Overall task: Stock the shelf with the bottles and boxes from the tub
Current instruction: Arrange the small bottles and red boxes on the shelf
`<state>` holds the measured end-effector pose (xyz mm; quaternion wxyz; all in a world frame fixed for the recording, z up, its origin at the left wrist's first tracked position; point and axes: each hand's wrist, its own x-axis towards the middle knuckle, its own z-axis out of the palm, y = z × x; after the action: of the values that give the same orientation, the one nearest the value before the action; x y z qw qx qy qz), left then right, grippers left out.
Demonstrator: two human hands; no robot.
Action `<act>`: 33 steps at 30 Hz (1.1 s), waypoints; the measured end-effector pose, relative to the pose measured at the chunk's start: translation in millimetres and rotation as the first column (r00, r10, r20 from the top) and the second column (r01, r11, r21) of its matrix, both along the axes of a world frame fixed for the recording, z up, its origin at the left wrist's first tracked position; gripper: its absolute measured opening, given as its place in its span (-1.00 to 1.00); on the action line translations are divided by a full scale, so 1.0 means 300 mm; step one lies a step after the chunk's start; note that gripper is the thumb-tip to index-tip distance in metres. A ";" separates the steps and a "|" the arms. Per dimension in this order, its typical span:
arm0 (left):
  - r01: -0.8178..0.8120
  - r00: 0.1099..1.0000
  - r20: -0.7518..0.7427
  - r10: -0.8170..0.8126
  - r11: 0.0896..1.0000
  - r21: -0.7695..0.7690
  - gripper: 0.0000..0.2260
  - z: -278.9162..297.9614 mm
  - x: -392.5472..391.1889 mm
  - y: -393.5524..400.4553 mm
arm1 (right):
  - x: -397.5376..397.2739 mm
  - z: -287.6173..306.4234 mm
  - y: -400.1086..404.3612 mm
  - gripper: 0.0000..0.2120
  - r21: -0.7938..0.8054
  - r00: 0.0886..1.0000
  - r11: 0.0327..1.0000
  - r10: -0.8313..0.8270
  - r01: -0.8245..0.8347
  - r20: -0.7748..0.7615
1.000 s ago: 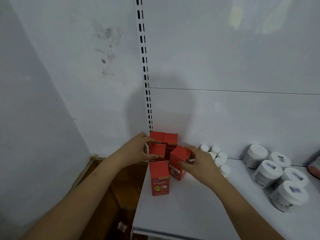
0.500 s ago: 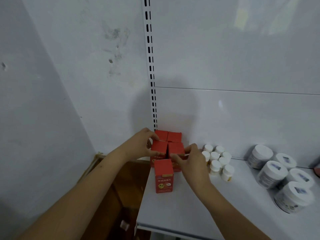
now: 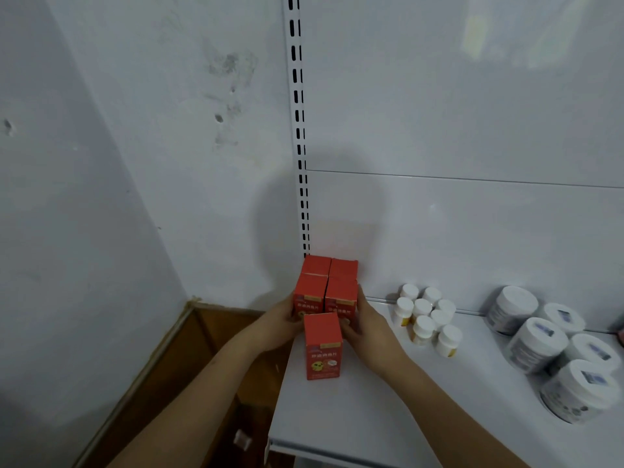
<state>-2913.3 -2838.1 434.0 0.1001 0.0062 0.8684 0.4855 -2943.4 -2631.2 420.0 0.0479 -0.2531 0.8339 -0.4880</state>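
Five red boxes stand at the left end of the white shelf [image 3: 354, 413], against the back panel. Two are at the back [image 3: 329, 266], two in the middle row [image 3: 341, 293], and one stands alone in front [image 3: 323, 347]. My left hand [image 3: 278, 320] holds the left side of the left middle box [image 3: 309, 293]. On the other side, my right hand [image 3: 369, 327] holds the right middle box, thumb along its side and fingertips curled at its lower front. The front box hides part of both hands' fingers. The tub is out of view.
Several small white-capped bottles [image 3: 427, 320] stand in a cluster to the right of the boxes. Larger white jars [image 3: 540, 342] lie further right. A slotted upright [image 3: 299, 130] runs up the back wall. Left of the shelf edge a brown floor [image 3: 216, 336] lies below.
My right hand set its tilted red box upright into the middle row beside the left one. Both hands then slid down to flank the two middle boxes.
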 end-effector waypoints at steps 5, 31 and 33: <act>-0.006 1.000 0.006 0.007 0.999 -0.045 -0.56 -0.015 -0.010 0.011 | 0.001 -0.008 0.006 -0.47 -0.040 0.999 0.998 0.039 -0.039 0.004; -0.231 0.970 -0.014 0.242 0.942 0.245 -0.70 -0.167 0.268 0.057 | 0.210 -0.097 0.073 -0.20 0.186 0.994 0.980 0.082 -0.067 -0.074; -0.240 0.968 -0.010 0.251 0.935 0.262 -0.71 -0.167 0.273 0.066 | 0.196 -0.095 0.042 -0.35 0.145 0.996 0.987 0.078 -0.069 -0.054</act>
<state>-2831.3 -2818.5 384.0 0.0183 -0.0786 0.7937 0.6030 -2884.6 -2618.6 391.5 0.0589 -0.2940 0.8580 -0.4170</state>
